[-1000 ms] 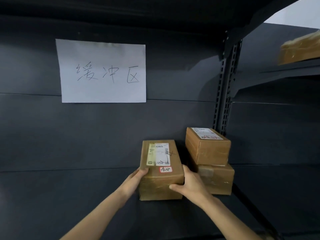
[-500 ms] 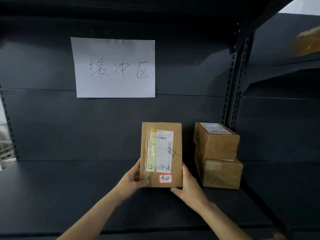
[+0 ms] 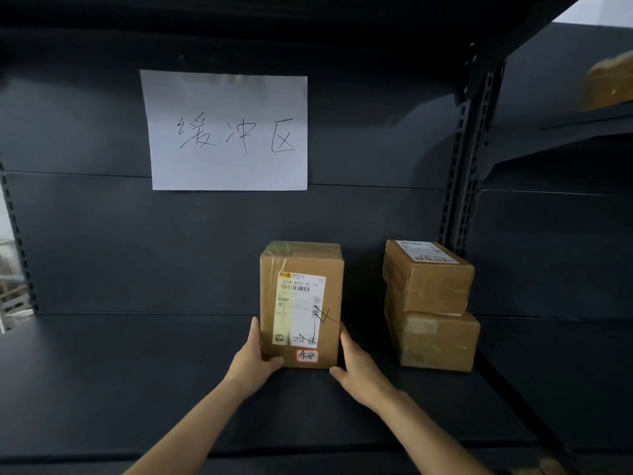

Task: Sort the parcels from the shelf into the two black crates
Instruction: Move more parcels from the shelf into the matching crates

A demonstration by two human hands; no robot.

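Head view: we've tipped the labelled parcel from flat to upright on the shelf. Left hand and right hand both grip its lower sides (label now faces us), so it's probably ready to read for sorting.

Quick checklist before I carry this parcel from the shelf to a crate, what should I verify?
1. Grip: ok. The left hand and right hand hold the held parcel by its lower sides.
2. Destination readable: ok. The shipping label and handwritten sticker face the camera.
3. Clear of the stacked parcels: ok, there is a gap.
4. Lifted off the shelf: cannot tell.
5. Black crates in sight: not ok, neither is in view.
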